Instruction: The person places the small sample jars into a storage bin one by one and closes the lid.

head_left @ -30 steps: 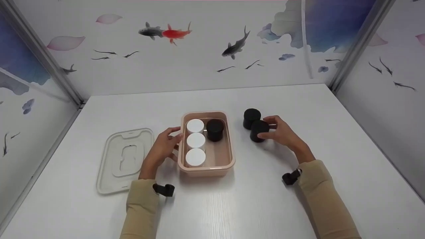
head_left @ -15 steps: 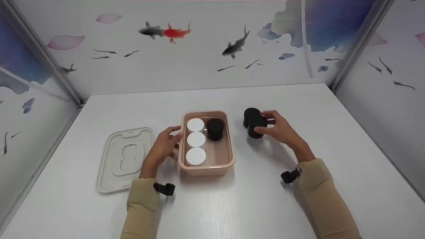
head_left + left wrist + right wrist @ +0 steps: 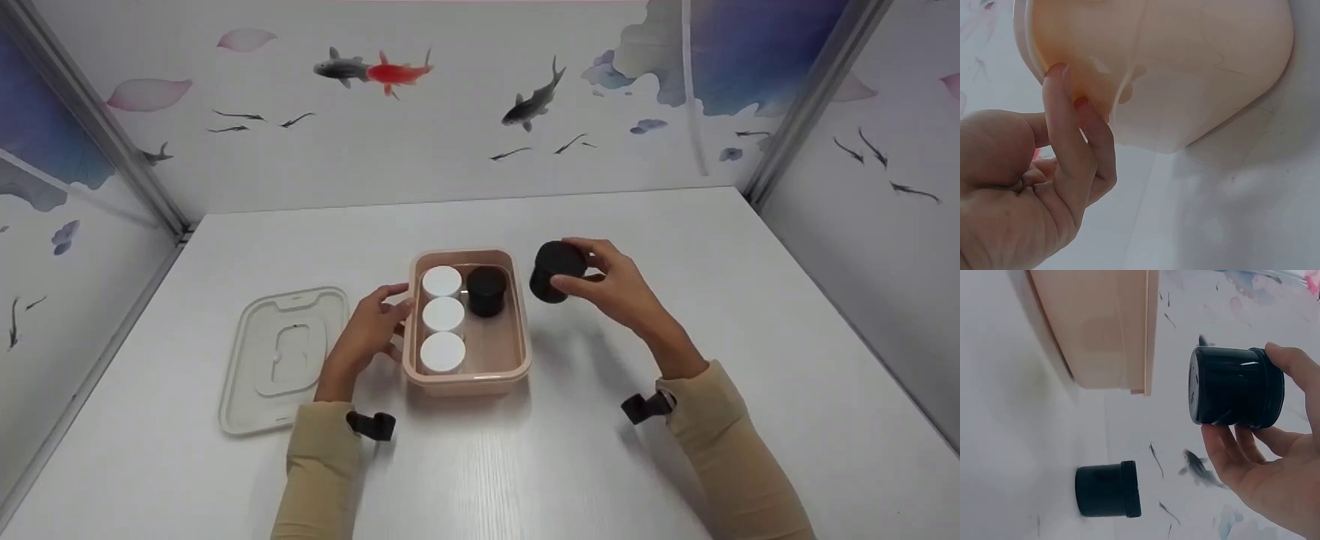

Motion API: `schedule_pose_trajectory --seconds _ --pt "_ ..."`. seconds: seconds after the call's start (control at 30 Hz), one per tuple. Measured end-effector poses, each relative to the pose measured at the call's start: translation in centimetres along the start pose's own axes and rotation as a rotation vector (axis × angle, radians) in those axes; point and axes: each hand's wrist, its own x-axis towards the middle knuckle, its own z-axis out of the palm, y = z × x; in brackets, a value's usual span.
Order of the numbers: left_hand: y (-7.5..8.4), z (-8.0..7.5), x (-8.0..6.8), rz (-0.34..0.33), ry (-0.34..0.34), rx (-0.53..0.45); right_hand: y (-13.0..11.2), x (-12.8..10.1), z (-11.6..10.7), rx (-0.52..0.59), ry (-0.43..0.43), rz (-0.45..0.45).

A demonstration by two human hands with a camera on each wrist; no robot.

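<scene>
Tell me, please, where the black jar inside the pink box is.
In the head view, the black jar stands towards the far right of the pink box, beside the farthest white-topped jar.

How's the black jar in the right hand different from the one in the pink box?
The right hand grips the held jar above the table; the boxed jar stands untouched inside the box. The boxed jar sits beside white-topped jars; the held jar is outside the box. The held jar's underside shows; the boxed jar's is hidden. Both are black and cylindrical.
</scene>
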Motion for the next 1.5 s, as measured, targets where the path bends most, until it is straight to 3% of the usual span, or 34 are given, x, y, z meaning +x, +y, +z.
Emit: schedule_pose_trajectory --seconds 0.47,0.63,0.87,1.07,1.3,1.5 --pt "0.1 0.0 0.2 -0.006 -0.007 -0.004 -1.6 -0.2 3.0 0.080 -0.091 -0.114" --pt "0.1 0.1 0.2 -0.005 -0.014 -0.013 -2.1 0.5 3.3 0.047 -0.160 -0.121" --pt "0.0 0.0 0.1 0.003 -0.018 -0.027 -3.8 2.0 3.2 -0.134 -0.278 -0.097" --pt "0.1 0.0 0.3 0.007 -0.011 -0.009 -5.0 3.0 3.1 -0.246 -0.356 -0.140" --pt "0.1 -0.1 0.3 0.018 -0.016 -0.012 -5.1 3.6 5.4 -0.443 -0.428 -0.198" --pt "-0.1 -0.1 0.3 0.014 -0.016 -0.023 -4.9 3.7 6.9 -0.524 -0.450 -0.207"
